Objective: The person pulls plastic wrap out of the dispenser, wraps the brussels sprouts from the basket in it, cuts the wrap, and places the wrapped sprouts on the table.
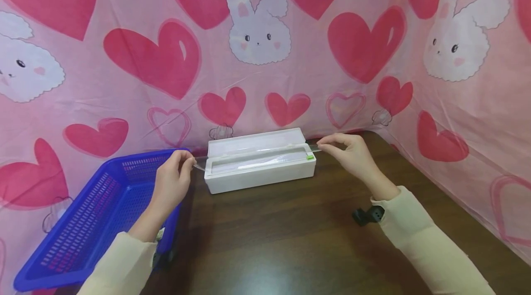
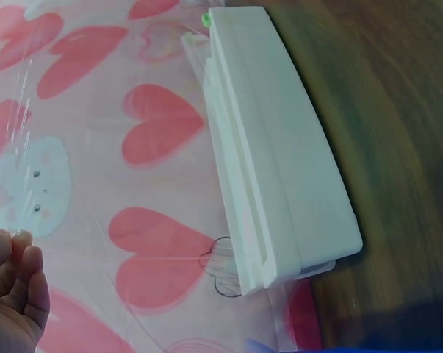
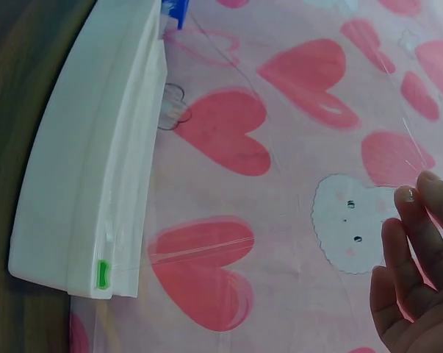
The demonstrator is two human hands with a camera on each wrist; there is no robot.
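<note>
A white cling film dispenser [image 1: 261, 178] lies on the table in the head view, its lid [image 1: 257, 142] raised at the back. At its right end sits a green slider [image 1: 309, 157]. Clear cling film [image 1: 269, 159] stretches across the top of the box. My left hand [image 1: 172, 179] pinches the film's left corner between thumb and fingers, just beyond the box's left end. Off the right end, my right hand [image 1: 352, 154] pinches the other corner. Both wrist views show the see-through film spread between the box and the fingertips; its exact edges are hard to make out.
A blue plastic basket [image 1: 120, 203] stands at the left, partly behind the left forearm. Dark wooden table [image 1: 265, 235] lies in front of the box. A pink cloth [image 1: 265, 76] with hearts and rabbits hangs behind and to the right.
</note>
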